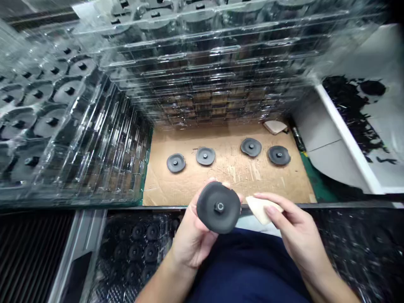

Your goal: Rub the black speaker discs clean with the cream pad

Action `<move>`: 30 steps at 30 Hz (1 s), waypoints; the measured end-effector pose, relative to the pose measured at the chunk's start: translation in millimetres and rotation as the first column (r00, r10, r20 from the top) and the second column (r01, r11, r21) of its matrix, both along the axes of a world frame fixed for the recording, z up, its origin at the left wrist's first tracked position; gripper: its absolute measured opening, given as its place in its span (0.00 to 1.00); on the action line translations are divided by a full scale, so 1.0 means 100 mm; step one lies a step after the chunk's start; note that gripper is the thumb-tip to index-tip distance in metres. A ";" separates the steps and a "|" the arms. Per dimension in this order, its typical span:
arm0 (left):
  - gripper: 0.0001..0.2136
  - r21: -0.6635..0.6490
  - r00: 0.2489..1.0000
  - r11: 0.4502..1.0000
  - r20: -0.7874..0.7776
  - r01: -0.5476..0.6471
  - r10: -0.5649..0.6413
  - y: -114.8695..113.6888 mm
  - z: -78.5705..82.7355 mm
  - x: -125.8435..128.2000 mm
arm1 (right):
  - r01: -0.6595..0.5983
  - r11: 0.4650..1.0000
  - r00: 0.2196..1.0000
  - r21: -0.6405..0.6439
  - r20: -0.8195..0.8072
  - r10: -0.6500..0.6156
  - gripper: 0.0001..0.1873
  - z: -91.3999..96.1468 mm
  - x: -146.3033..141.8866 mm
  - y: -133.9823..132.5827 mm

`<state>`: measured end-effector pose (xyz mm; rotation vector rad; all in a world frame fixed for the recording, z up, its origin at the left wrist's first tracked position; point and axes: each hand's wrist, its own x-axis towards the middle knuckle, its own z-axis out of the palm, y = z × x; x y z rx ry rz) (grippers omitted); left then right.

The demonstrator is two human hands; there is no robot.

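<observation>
Black disc (pixel 217 225) | left hand's (pixel 191 242) fingers grip its edge | right hand's (pixel 292 219) fingers pinch cream wedge (pixel 259 209) | should brace disc, press wedge lightly, spare stud (pixel 219 207)

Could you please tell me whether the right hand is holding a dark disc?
No, the right hand holds a pale wedge; a dark disc is in the left hand.

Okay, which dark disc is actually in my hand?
The disc held in your left hand, unlike the four discs lying untouched on the cardboard.
</observation>
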<state>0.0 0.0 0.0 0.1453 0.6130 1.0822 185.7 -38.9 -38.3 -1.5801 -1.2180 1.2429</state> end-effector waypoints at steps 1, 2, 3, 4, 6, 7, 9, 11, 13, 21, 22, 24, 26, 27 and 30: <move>0.20 -0.002 1.000 1.000 -0.004 0.002 -0.002 -0.02 -0.01 -0.01 | 0.017 1.000 1.000 0.005 0.021 -0.017 0.10 0.04 -0.01 0.02; 0.20 -0.005 1.000 1.000 -0.009 0.002 -0.002 -0.04 -0.02 -0.01 | 0.027 0.999 0.999 0.027 0.044 -0.028 0.10 0.10 -0.03 0.05; 0.20 -0.008 1.000 1.000 -0.016 0.001 -0.001 -0.05 -0.03 -0.01 | 0.028 0.998 0.997 0.063 0.070 -0.032 0.10 0.17 -0.06 0.08; 0.20 -0.011 1.000 1.000 -0.024 0.000 0.000 -0.07 -0.03 0.00 | 0.020 0.993 0.995 0.116 0.099 -0.031 0.10 0.25 -0.09 0.10; 0.21 -0.012 0.999 1.000 -0.040 -0.008 0.008 -0.10 -0.01 0.03 | -0.015 0.964 0.985 0.267 0.171 -0.032 0.12 0.46 -0.19 0.15; 0.22 -0.019 0.998 1.000 -0.054 -0.009 0.008 -0.12 0.00 0.05 | -0.072 0.929 0.976 0.363 0.216 -0.008 0.13 0.57 -0.25 0.17; 0.20 -0.053 0.996 0.999 -0.094 -0.002 -0.003 -0.14 0.04 0.07 | -0.233 0.803 0.947 0.549 0.316 0.058 0.15 0.75 -0.38 0.22; 0.19 -0.090 0.989 0.996 -0.147 -0.002 -0.011 -0.15 0.06 0.07 | -0.383 0.688 0.907 0.617 0.394 0.151 0.14 0.85 -0.48 0.26; 0.20 -0.099 0.980 0.995 -0.198 -0.025 0.004 -0.17 0.05 0.05 | -0.493 0.667 0.864 0.559 0.403 0.301 0.13 0.86 -0.54 0.31; 0.17 -0.115 0.986 0.993 -0.161 0.021 -0.039 -0.23 -0.07 -0.08 | -0.503 0.633 0.863 0.589 0.384 0.329 0.13 0.72 -0.61 0.42; 0.18 -0.110 0.990 0.994 -0.137 0.019 -0.034 -0.23 -0.08 -0.10 | -0.553 0.623 0.833 0.553 0.379 0.403 0.13 0.72 -0.56 0.38; 0.21 -0.100 0.994 0.994 -0.096 0.035 -0.045 -0.22 -0.09 -0.12 | -0.612 0.649 0.791 0.452 0.374 0.485 0.13 0.75 -0.43 0.31; 0.24 -0.106 0.996 0.992 -0.060 0.064 -0.070 -0.20 -0.09 -0.10 | -0.593 0.716 0.793 0.368 0.425 0.438 0.13 0.80 -0.31 0.26; 0.26 -0.115 0.996 0.990 -0.044 0.078 -0.084 -0.18 -0.07 -0.08 | -0.567 0.744 0.794 0.354 0.476 0.378 0.13 0.83 -0.28 0.25; 0.28 -0.165 0.990 0.981 -0.077 0.102 -0.116 -0.14 0.01 -0.01 | -0.533 0.708 0.768 0.463 0.617 0.174 0.12 0.91 -0.30 0.36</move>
